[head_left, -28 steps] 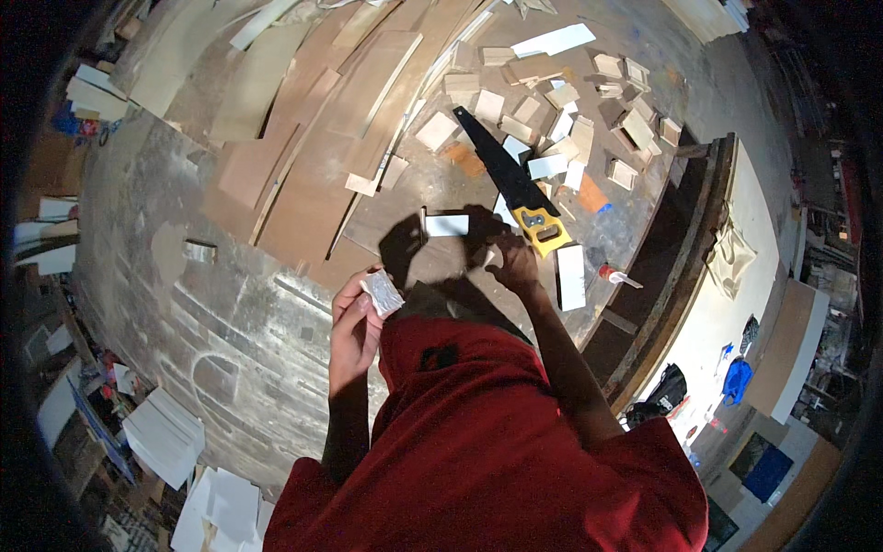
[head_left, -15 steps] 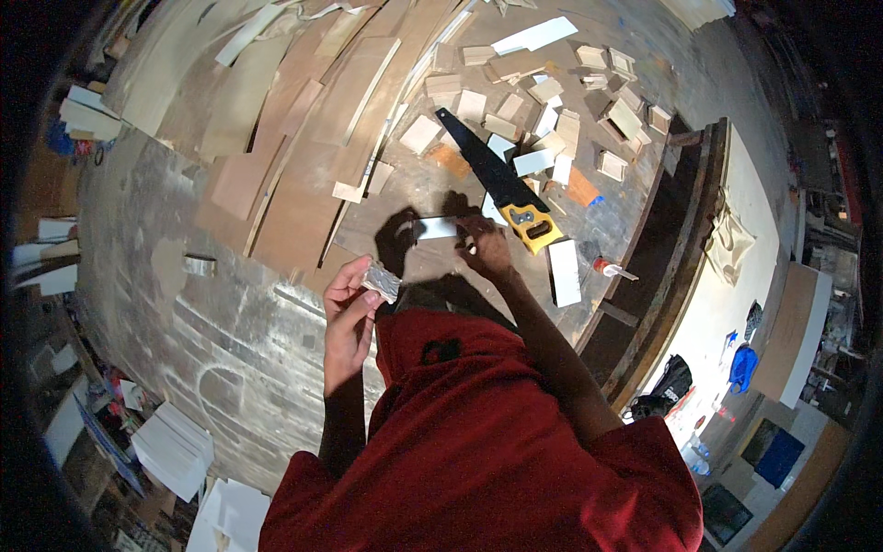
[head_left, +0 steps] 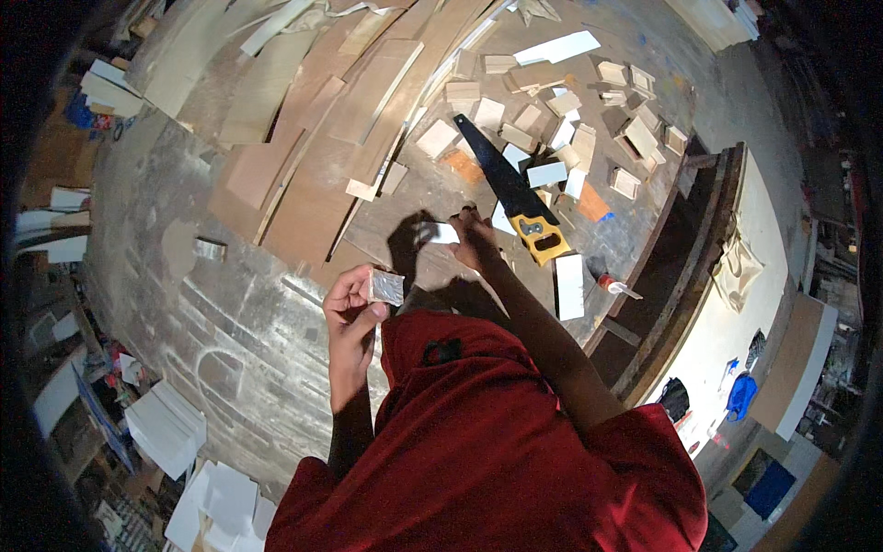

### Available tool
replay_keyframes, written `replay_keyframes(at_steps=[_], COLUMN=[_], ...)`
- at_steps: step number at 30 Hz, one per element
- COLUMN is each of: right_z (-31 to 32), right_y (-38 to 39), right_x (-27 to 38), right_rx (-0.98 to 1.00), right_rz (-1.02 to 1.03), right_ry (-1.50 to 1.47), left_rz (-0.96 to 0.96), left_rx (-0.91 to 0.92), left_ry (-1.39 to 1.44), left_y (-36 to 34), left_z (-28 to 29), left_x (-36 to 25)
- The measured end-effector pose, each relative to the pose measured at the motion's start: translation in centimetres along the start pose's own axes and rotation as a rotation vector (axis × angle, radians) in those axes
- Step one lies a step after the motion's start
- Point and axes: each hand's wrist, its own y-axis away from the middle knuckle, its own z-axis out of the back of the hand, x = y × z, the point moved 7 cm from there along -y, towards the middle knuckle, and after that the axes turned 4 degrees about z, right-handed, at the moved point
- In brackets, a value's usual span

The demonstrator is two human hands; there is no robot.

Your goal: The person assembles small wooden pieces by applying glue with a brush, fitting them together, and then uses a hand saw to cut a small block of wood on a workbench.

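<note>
Pinching a silvery block [head_left: 387, 287] is the left hand [head_left: 351, 317], with the right hand [head_left: 475, 242] at a white piece [head_left: 443, 234], its grip unclear.

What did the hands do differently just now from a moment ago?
The right hand moved left and forward, from near the handsaw's handle to the right end of the small white board; whether it grips it, I can't tell. The left hand turned the small silvery-grey block a little but didn't let go. The handsaw and small white board stayed put.
</note>
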Motion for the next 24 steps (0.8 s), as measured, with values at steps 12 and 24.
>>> replay_keyframes(at_steps=[12, 24], right_z=[18.1, 28.0], right_y=[10.1, 15.8], right_x=[1.3, 4.4], right_rx=[-0.095, -0.252], right_rz=[-0.263, -0.142], right_ry=[-1.437, -1.662], left_rz=[-0.472, -0.616], left_rx=[0.198, 0.405], left_ry=[-0.621, -0.721], left_y=[0.2, 1.0], left_z=[-8.5, -17.3], left_x=[-4.4, -4.7])
